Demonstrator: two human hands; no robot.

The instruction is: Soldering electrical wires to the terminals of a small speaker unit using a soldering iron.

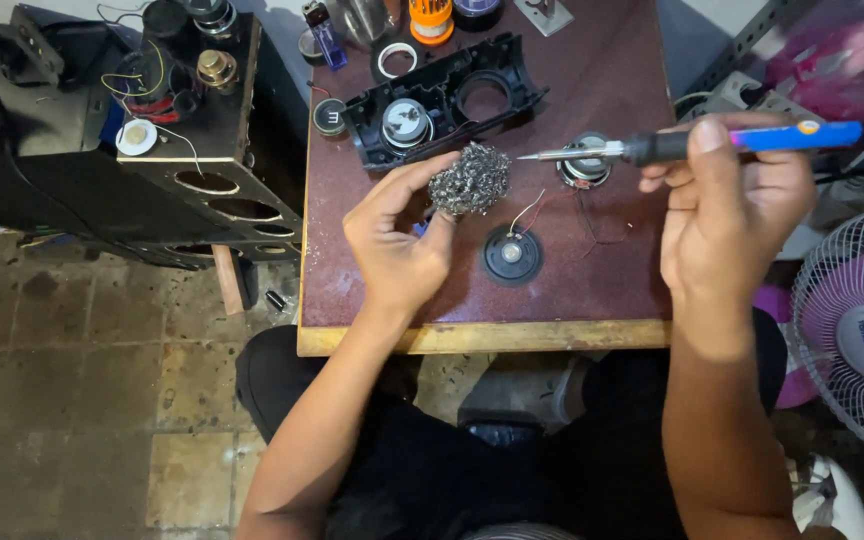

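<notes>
Steel wool ball [470, 178]: grey, tangled metal wire, roughly round, pinched between the fingers and thumb of the left hand [397, 240] and held up above the maroon desk [612, 280], near its middle. Soldering iron [697, 145]: blue handle with a black grip section and a thin silver metal tip, held about level in the right hand [727, 205]. Its tip points left at the steel wool ball and sits just beside it, not touching.
</notes>
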